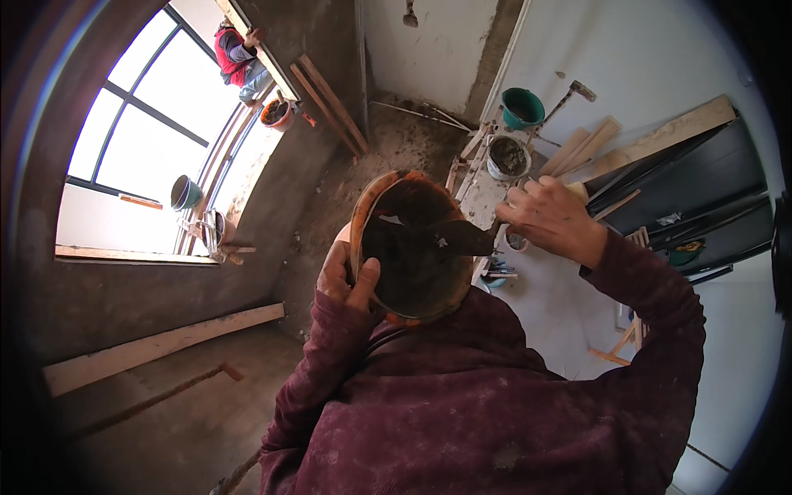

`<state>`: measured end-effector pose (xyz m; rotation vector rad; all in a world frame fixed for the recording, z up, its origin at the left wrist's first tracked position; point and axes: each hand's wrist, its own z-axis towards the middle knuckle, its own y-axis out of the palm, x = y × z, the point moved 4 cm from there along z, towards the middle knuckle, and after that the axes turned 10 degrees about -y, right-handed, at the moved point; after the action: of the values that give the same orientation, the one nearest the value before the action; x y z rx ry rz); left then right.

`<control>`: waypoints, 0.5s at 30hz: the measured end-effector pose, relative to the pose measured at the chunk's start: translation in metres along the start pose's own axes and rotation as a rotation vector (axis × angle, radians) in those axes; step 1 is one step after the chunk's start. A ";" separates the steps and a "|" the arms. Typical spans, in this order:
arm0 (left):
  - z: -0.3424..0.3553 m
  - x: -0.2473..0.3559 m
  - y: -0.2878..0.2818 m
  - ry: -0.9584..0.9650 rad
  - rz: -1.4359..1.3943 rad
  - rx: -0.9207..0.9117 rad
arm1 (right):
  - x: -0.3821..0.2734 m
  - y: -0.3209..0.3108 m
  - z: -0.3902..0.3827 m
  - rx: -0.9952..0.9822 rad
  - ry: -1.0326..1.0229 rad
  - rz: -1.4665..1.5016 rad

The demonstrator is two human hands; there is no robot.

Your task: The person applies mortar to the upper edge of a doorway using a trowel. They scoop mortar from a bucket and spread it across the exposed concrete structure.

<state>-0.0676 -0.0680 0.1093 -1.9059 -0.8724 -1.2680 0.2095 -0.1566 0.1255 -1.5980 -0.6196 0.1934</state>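
My left hand (346, 276) grips the left side of an orange bucket (359, 210), thumb over its rim, with dark, grey-brown mix inside. My right hand (553, 219) is closed on the wooden handle of a trowel (462, 239), whose dark blade lies over the bucket's right part. Beyond them, a white bucket of grey mix (509, 157) and a green bucket (521, 107) stand on a cluttered, mortar-stained plank surface. The bucket's underside is hidden.
At upper left a person in a red vest (231, 58) is by the window frame, near an orange bucket (276, 117). Planks (330, 107) lean against the wall, another board (165, 342) lies low at left. Long boards (652, 136) and dark panels (701, 198) are at right.
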 end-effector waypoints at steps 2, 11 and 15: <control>0.002 0.000 0.000 -0.003 0.027 -0.015 | -0.002 0.012 0.009 0.029 -0.058 -0.014; 0.004 0.005 0.000 0.030 0.236 -0.039 | -0.018 0.045 0.034 0.014 -0.111 0.074; 0.009 0.009 0.001 0.074 0.281 -0.032 | -0.019 0.050 0.036 -0.006 -0.117 0.207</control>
<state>-0.0596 -0.0599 0.1145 -1.9148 -0.5270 -1.1786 0.1898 -0.1352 0.0681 -1.6652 -0.5442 0.4417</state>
